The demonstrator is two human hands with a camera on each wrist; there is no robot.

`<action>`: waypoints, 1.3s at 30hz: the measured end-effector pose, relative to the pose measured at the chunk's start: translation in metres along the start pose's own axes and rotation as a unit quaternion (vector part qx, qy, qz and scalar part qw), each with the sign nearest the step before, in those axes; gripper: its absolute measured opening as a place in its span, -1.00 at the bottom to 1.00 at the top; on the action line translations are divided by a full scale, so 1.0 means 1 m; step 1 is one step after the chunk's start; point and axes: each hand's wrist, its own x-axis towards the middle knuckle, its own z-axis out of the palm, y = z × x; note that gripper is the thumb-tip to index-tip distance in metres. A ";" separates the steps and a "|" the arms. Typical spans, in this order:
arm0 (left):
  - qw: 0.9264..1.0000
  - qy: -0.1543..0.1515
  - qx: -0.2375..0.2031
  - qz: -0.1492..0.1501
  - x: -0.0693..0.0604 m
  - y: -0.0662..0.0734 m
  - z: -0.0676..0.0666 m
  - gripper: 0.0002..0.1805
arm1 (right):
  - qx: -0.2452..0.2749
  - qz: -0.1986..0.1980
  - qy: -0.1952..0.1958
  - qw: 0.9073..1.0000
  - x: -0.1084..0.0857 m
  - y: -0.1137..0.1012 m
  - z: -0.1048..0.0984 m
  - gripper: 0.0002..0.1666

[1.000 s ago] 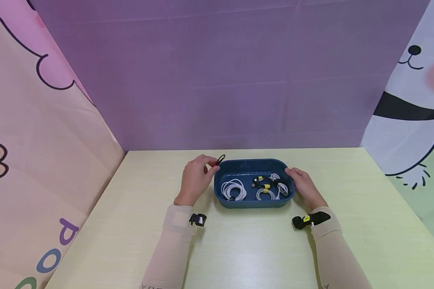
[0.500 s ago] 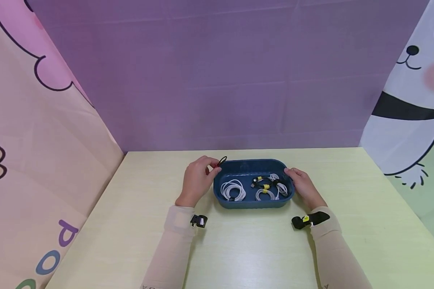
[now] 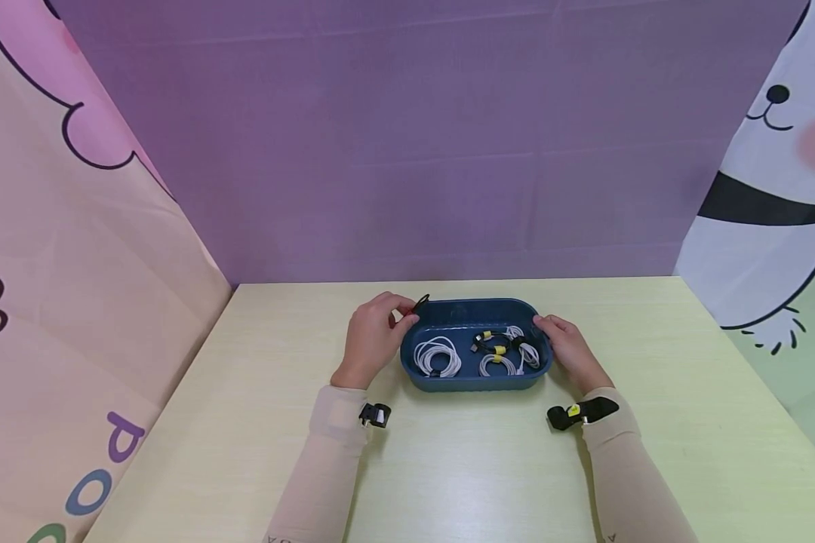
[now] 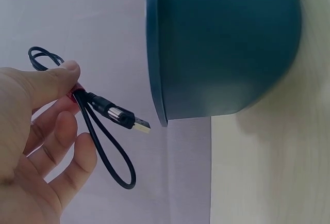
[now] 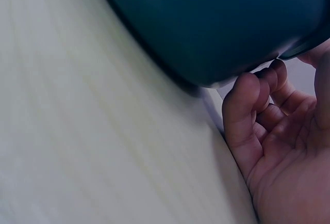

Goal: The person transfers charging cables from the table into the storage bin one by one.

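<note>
Between thumb and fingertips, my left hand (image 3: pixel 372 339) pinches a folded black USB cable (image 4: pixel 111 152) bound by a red tie (image 4: pixel 75 91). In the left wrist view its metal plug points toward the wall of the blue bin (image 4: pixel 221 48). The cable is held by the bin's left rim, above the table. At the opposite end, my right hand (image 3: pixel 572 348) grips the bin's rim, thumb on top and fingers beneath. Inside the blue bin (image 3: pixel 475 385) lie a coiled white cable (image 3: pixel 438 357) on the left and several white and black cables (image 3: pixel 509 351) with yellow ties on the right.
A pale wooden table (image 3: pixel 475 467) carries the bin near its back edge. Behind it hangs a purple cloth (image 3: pixel 448 151). Printed cloths flank the table, a pink one (image 3: pixel 75 264) on the left and a panda one (image 3: pixel 761 249) on the right.
My left hand has shifted slightly right, bringing the black USB cable closer over the bin's left rim. The right hand keeps its grip on the bin.
</note>
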 end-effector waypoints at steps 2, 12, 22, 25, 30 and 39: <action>1.000 0.003 -0.002 0.007 0.001 0.000 0.000 -0.79 | 0.002 -0.003 -0.001 1.000 0.000 0.000 0.000 -0.61; 1.000 -0.001 -0.001 0.015 0.000 0.004 0.002 -0.78 | 0.012 0.005 -0.006 1.000 -0.002 -0.004 -0.001 -0.63; 1.000 0.004 -0.008 0.017 0.000 0.012 0.002 -0.80 | 0.003 0.009 0.000 1.000 -0.001 -0.005 -0.002 -0.62; 1.000 -0.001 -0.006 0.019 0.000 0.012 0.003 -0.80 | 0.012 0.014 -0.005 1.000 -0.001 -0.006 -0.001 -0.63; 1.000 -0.013 -0.005 0.025 0.001 0.016 0.006 -0.81 | 0.020 0.012 -0.003 1.000 0.000 -0.003 -0.001 -0.63; 0.999 -0.030 0.008 0.023 0.002 0.020 0.006 -0.84 | 0.007 0.001 0.006 1.000 0.003 0.003 0.000 -0.59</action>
